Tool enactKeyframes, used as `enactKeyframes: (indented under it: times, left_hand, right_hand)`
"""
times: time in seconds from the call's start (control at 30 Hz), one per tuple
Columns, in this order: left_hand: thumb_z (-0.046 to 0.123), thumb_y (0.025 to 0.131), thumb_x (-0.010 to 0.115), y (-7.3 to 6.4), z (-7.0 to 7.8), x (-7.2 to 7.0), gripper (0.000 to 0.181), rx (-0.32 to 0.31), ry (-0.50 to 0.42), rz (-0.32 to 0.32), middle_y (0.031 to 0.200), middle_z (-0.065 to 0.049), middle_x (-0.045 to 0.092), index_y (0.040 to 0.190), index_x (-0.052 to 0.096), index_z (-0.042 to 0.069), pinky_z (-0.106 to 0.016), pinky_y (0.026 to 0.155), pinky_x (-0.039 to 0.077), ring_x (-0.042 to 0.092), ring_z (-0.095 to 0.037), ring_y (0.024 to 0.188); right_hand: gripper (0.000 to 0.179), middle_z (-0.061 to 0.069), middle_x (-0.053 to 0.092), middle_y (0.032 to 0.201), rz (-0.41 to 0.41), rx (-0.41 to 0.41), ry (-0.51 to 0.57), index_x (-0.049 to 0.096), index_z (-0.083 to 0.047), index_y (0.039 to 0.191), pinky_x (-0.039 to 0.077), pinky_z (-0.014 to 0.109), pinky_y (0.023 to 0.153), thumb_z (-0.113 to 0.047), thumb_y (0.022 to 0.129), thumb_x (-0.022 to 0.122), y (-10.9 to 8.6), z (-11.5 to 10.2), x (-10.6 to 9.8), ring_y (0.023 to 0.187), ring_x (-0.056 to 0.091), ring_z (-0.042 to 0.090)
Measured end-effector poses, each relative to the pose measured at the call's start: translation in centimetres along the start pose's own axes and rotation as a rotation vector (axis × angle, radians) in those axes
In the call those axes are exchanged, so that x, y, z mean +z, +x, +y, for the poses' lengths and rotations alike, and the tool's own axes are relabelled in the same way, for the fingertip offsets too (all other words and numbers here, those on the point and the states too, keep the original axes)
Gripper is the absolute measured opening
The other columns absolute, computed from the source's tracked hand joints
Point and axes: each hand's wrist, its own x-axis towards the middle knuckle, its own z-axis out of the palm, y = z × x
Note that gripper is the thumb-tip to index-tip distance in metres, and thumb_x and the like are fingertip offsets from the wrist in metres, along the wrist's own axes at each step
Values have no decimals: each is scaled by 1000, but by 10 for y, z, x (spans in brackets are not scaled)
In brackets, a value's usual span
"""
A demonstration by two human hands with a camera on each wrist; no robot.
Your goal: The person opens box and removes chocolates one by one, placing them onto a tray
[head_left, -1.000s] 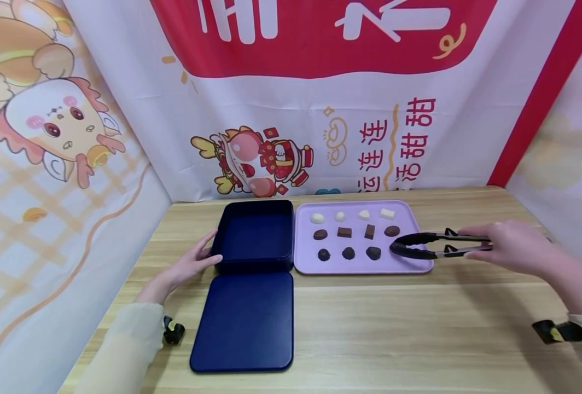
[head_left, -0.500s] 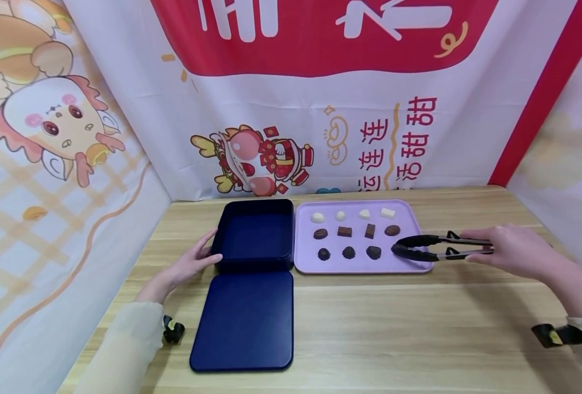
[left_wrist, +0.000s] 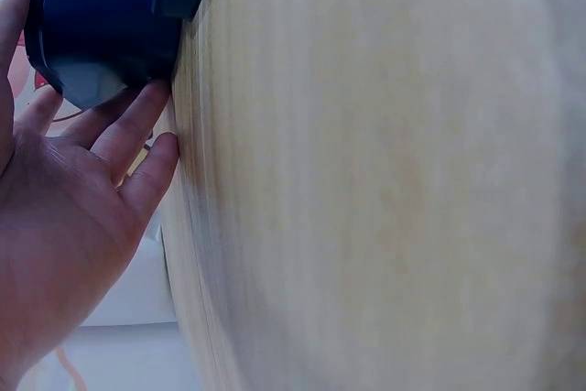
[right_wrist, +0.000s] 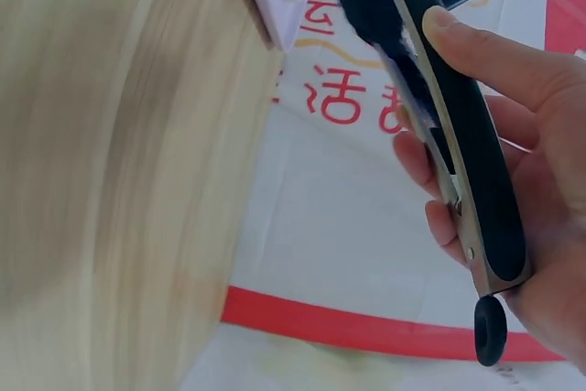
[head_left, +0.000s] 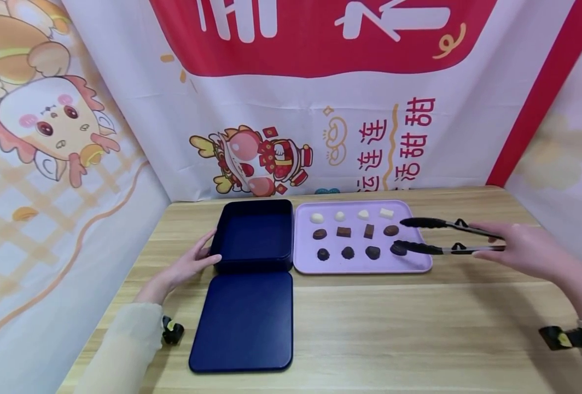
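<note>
My left hand (head_left: pixel 185 269) rests its straight fingers against the left side of a dark blue box (head_left: pixel 254 266), its thumb at the front corner. In the left wrist view the fingers (left_wrist: pixel 137 130) touch the box wall. My right hand (head_left: pixel 524 249) grips black-tipped metal tongs (head_left: pixel 424 223) by the handles, as the right wrist view also shows. The tongs' tips stand apart over the right end of a lilac tray (head_left: pixel 310 266). Their lower tip overlaps the rightmost dark chocolate (head_left: pixel 397 249) in the front row; nothing shows between the tips.
Rows of white chocolates (head_left: pixel 316 218), brown chocolates (head_left: pixel 343 232) and dark chocolates (head_left: pixel 347 253) lie on the tray. A flat dark blue lid (head_left: pixel 244 323) lies in front of the box. Behind the wooden table (head_left: pixel 394 328) hangs a printed cloth (head_left: pixel 168 126).
The tongs' tips were together and have now spread apart, with the upper tip raised. My right hand has shifted slightly right. The left hand stays at the box.
</note>
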Motion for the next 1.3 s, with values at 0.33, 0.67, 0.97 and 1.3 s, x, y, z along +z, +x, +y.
enactKeyframes:
  times: [0.33, 0.67, 0.97, 1.3]
  left_hand:
    - [35, 100, 57, 0, 1, -1, 79, 5, 10, -3, 154, -34, 10, 158, 5, 27, -65, 107, 20, 14, -50, 140]
    - [35, 99, 57, 0, -2, 0, 79, -3, 3, -7, 153, -36, 12, 158, 5, 30, -65, 106, 19, 14, -50, 140]
    - [34, 100, 56, 0, -1, 0, 78, 2, 5, -2, 152, -37, 13, 158, 5, 28, -65, 107, 20, 13, -50, 140]
    - [35, 100, 56, -1, 0, 0, 78, 1, 2, -2, 153, -35, 11, 158, 5, 27, -64, 107, 20, 13, -49, 141]
  right_hand:
    - [70, 33, 64, 100, 119, 61, 139, 56, 4, 131, 47, 58, 72, -22, 74, 86, -1, 26, 12, 77, 62, 37]
    - [81, 45, 45, 125, 92, 227, 228, 42, 10, 139, 38, 68, 81, -33, 81, 80, 3, 66, 35, 94, 55, 54]
    - [86, 49, 40, 123, 62, 298, 200, 37, 9, 143, 34, 72, 85, -41, 84, 76, 3, 83, 49, 108, 39, 67]
    - [81, 48, 43, 121, 67, 273, 193, 42, 14, 135, 38, 69, 82, -39, 84, 77, 2, 91, 59, 104, 44, 65]
